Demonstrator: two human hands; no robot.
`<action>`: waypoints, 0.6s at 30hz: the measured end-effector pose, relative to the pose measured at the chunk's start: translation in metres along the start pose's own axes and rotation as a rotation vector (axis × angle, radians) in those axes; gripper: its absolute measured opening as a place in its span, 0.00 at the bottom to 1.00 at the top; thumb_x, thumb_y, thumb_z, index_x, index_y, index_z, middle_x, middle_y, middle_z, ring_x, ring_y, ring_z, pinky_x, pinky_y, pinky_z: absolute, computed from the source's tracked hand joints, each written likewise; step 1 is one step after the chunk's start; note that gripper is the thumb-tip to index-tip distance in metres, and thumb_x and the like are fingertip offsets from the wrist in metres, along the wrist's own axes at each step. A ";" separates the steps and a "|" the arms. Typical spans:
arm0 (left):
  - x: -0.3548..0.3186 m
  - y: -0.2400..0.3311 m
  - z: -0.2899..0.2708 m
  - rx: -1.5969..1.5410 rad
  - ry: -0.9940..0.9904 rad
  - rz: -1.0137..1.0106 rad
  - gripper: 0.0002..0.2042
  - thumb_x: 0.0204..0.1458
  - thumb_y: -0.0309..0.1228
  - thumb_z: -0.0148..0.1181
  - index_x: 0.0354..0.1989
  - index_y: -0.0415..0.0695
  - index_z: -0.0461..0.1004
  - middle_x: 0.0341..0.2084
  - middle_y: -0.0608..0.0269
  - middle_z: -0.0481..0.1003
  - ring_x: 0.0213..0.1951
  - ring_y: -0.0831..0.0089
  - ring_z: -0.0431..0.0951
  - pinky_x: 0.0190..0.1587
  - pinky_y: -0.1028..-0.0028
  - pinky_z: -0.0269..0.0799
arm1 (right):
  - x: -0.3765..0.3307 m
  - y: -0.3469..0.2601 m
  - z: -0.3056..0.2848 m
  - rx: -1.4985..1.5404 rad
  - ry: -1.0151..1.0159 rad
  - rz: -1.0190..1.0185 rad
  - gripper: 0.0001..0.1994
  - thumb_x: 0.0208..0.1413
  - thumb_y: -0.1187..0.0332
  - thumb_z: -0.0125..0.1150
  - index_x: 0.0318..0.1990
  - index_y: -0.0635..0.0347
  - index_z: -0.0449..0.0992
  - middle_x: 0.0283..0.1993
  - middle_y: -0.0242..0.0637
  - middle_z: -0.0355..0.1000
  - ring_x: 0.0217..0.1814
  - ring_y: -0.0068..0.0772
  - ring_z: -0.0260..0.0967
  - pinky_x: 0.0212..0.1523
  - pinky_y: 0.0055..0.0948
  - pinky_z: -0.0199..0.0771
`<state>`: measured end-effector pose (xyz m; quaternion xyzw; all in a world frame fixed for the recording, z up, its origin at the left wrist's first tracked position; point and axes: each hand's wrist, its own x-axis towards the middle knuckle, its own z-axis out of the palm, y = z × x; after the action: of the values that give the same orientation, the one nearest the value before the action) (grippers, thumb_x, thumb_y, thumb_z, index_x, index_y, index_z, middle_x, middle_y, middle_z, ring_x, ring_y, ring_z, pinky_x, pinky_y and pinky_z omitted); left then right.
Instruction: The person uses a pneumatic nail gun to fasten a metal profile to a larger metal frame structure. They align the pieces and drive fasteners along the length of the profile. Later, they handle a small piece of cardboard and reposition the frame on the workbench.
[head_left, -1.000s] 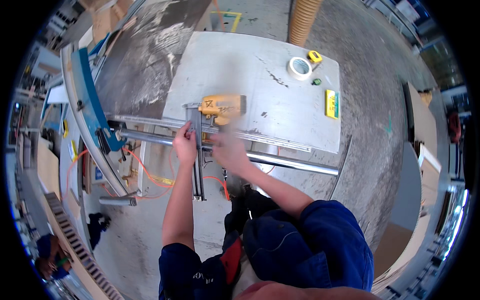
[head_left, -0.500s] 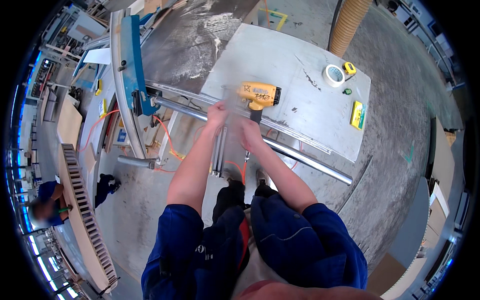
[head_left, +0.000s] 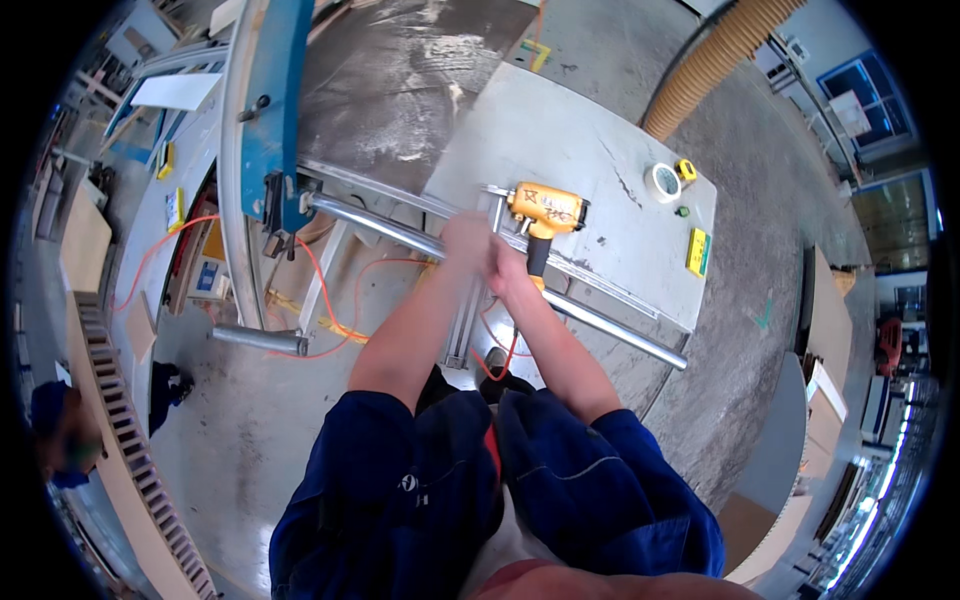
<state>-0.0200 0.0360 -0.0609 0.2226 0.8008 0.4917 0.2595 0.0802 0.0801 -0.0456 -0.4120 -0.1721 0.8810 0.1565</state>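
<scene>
A yellow nail gun (head_left: 548, 208) with a black handle lies on the grey tabletop (head_left: 610, 150), its handle reaching out over the near edge. My left hand (head_left: 467, 238) is over that edge, left of the gun, and smeared by motion. Close against it is my right hand (head_left: 508, 268), its fingers curled, just left of the gun's handle. What the right fingers hold, if anything, is hidden. Both hands are above a metal profile (head_left: 463, 325) that runs toward me under the table edge. An orange air hose (head_left: 508, 355) hangs below the right hand.
A metal tube (head_left: 620, 335) runs along the table's near side. On the tabletop lie a tape roll (head_left: 662, 183), a tape measure (head_left: 685, 170) and a yellow-green box (head_left: 698, 252). The blue machine part (head_left: 275, 120) stands left. Far left, a person (head_left: 70, 430) is beside a slotted panel (head_left: 130, 440).
My left hand has moved right, in toward my right hand. The view has turned slightly. The nail gun is still on the table and now shows farther right of my hands.
</scene>
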 end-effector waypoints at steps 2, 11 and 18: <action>-0.021 0.053 -0.006 -0.178 -0.074 -0.317 0.23 0.44 0.20 0.66 0.53 0.46 0.81 0.33 0.50 0.84 0.32 0.64 0.85 0.35 0.64 0.83 | -0.001 -0.008 -0.014 -0.019 -0.014 -0.018 0.11 0.71 0.63 0.52 0.51 0.59 0.76 0.50 0.39 0.78 0.51 0.35 0.77 0.54 0.38 0.80; -0.027 0.071 0.000 0.033 0.130 -0.238 0.14 0.49 0.27 0.61 0.43 0.53 0.87 0.44 0.52 0.83 0.46 0.54 0.84 0.53 0.64 0.79 | -0.015 -0.017 0.006 -0.071 0.088 0.012 0.14 0.73 0.64 0.46 0.57 0.59 0.74 0.55 0.36 0.77 0.54 0.34 0.78 0.57 0.32 0.81; -0.024 0.074 -0.013 0.113 0.127 -0.123 0.16 0.48 0.30 0.67 0.47 0.50 0.86 0.43 0.53 0.84 0.46 0.57 0.85 0.53 0.66 0.79 | -0.001 -0.021 0.005 -0.114 0.109 -0.079 0.14 0.72 0.63 0.51 0.57 0.59 0.74 0.52 0.34 0.77 0.53 0.31 0.77 0.58 0.32 0.80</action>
<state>-0.0025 0.0438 0.0154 0.1558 0.8542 0.4422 0.2249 0.0793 0.0977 -0.0328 -0.4606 -0.2292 0.8391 0.1766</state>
